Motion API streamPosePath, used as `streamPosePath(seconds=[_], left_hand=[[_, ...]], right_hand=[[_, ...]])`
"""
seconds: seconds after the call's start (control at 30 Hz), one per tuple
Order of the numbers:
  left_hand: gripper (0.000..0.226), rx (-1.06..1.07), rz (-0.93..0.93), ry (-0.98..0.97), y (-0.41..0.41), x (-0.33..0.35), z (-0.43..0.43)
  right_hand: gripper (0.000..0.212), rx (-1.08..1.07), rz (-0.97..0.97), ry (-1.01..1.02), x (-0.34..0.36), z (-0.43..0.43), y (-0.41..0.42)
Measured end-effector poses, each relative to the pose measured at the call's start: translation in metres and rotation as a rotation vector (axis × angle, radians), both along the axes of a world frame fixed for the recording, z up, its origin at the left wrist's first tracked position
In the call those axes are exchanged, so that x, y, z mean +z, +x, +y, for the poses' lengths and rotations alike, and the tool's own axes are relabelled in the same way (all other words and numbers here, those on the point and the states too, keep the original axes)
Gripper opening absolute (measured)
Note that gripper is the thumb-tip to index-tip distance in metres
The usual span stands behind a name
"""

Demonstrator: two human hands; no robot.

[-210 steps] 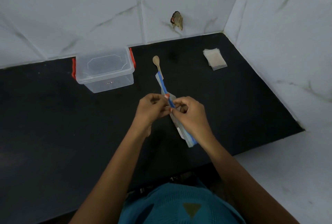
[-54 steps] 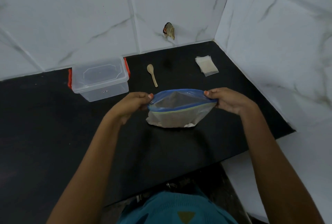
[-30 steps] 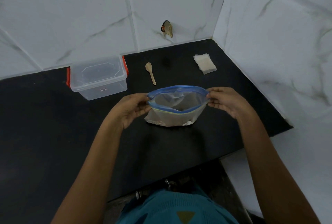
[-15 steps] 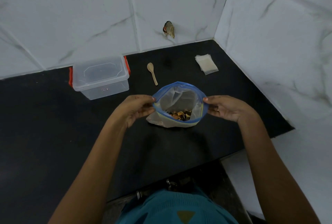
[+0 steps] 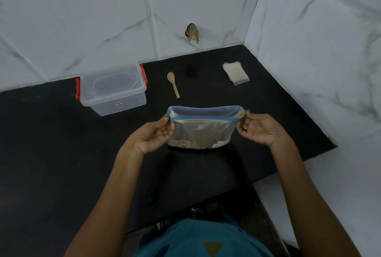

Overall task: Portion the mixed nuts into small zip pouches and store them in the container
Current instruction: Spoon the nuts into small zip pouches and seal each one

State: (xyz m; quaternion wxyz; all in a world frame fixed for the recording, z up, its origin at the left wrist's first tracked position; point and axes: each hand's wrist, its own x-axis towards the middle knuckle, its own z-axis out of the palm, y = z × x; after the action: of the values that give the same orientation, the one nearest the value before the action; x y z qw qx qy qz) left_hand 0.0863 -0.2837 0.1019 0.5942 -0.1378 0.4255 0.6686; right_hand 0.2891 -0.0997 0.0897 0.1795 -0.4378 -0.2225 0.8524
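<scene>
Bag mouth (image 5: 205,113) stretched flatter; left hand (image 5: 153,136), right hand (image 5: 258,129) pinch ends.

No words or numbers can be read anywhere. There's one candidate: a small white sticker (image 5: 119,103) low on the front wall of the clear container (image 5: 134,102), about midway along it. It has dark marks, but they're too small and soft to make out. Well in front of the container, at the bottom edge of the view, the person's teal shirt (image 5: 185,240) carries a plain olive triangle (image 5: 213,247) with its tip pointing down. It's an emblem only, with no readable lettering on it.
</scene>
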Motion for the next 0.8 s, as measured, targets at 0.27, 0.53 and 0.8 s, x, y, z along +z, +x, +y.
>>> streamPosePath(seconds=[0.27, 0.53, 0.8], left_hand=[[0.009, -0.059, 0.148, -0.120, 0.006, 0.007, 0.009], [0.023, -0.010, 0.228, -0.092, 0.019, 0.011, 0.014], [0.027, 0.139, 0.006, 0.017, 0.026, 0.012, 0.013]], right_hand=[[0.017, -0.017, -0.024, 0.137, 0.009, -0.013, -0.002], [0.031, -0.102, -0.033, 0.136, 0.011, -0.027, -0.011], [0.038, -0.172, 0.070, 0.005, 0.010, -0.031, -0.013]])
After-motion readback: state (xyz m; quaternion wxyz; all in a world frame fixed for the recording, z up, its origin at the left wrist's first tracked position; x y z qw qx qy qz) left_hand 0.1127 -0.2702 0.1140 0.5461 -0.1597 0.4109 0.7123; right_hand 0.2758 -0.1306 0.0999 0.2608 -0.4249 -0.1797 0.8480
